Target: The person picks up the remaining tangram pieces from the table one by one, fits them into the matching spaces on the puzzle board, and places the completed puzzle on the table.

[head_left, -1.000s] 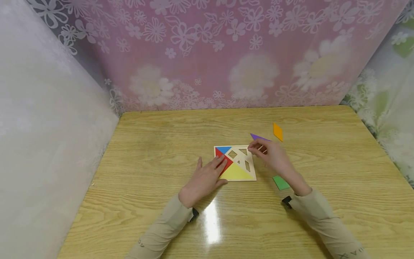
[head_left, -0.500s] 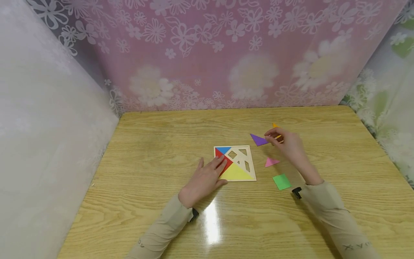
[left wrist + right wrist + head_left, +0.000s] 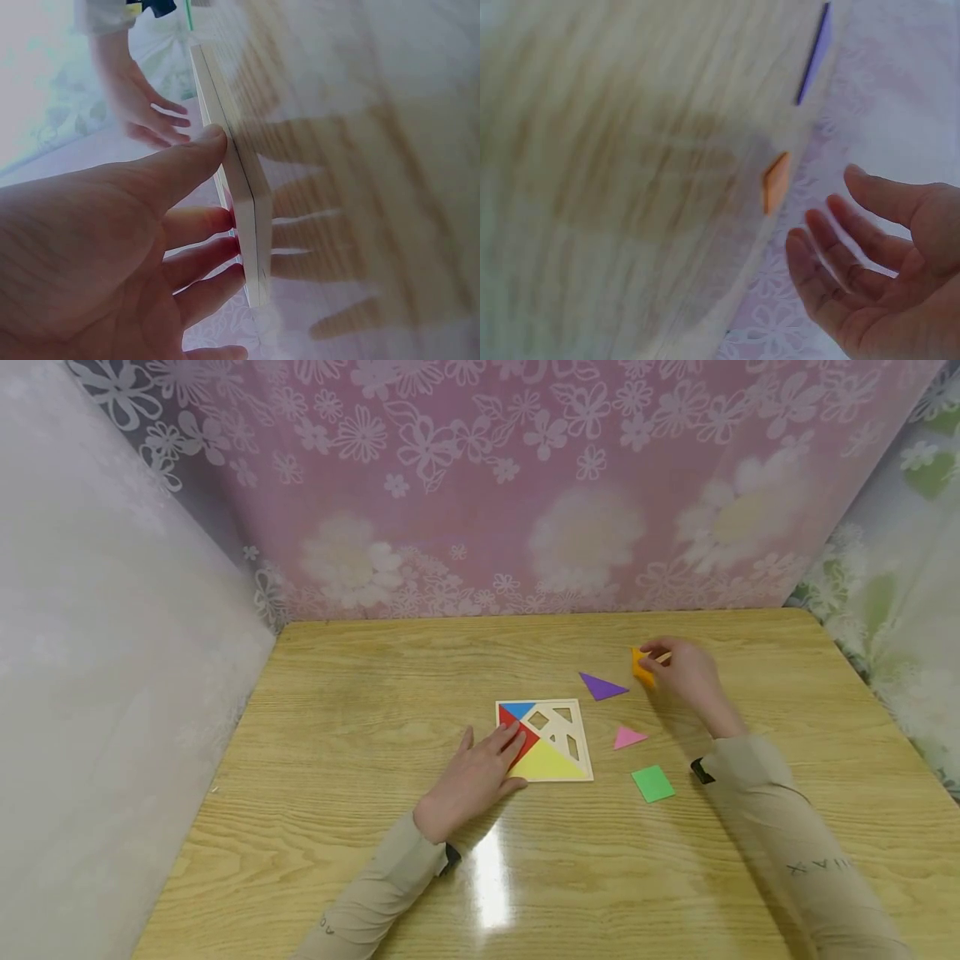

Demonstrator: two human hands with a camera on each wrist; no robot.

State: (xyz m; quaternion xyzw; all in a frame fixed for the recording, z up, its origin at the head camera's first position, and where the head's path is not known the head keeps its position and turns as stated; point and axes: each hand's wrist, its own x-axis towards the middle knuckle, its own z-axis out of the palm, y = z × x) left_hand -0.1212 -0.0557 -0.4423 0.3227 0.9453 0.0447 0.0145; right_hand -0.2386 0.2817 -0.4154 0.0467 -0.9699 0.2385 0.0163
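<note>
A square wooden tangram board [image 3: 587,760] lies mid-table, with blue [image 3: 517,709], red [image 3: 531,737] and yellow [image 3: 549,763] triangles set in it. My left hand [image 3: 471,781] rests on it, fingers extended over the red triangle; in the left wrist view the thumb [image 3: 214,135] touches the board's edge. My right hand [image 3: 688,678] is over the orange parallelogram [image 3: 640,668], partly covering it in the head view. The right wrist view has its relaxed fingers [image 3: 802,251] apart from the orange parallelogram [image 3: 777,182], with nothing between them.
Right of the board lie a purple triangle [image 3: 602,687], a pink triangle [image 3: 628,737] and a green square [image 3: 653,783]. The board's right part shows several cut-out holes. A floral curtain [image 3: 480,510] hangs along the back edge of the wooden table [image 3: 360,693].
My right hand has moved right and away from me, from above the board's upper right corner to the orange parallelogram. The left hand has stayed on the board.
</note>
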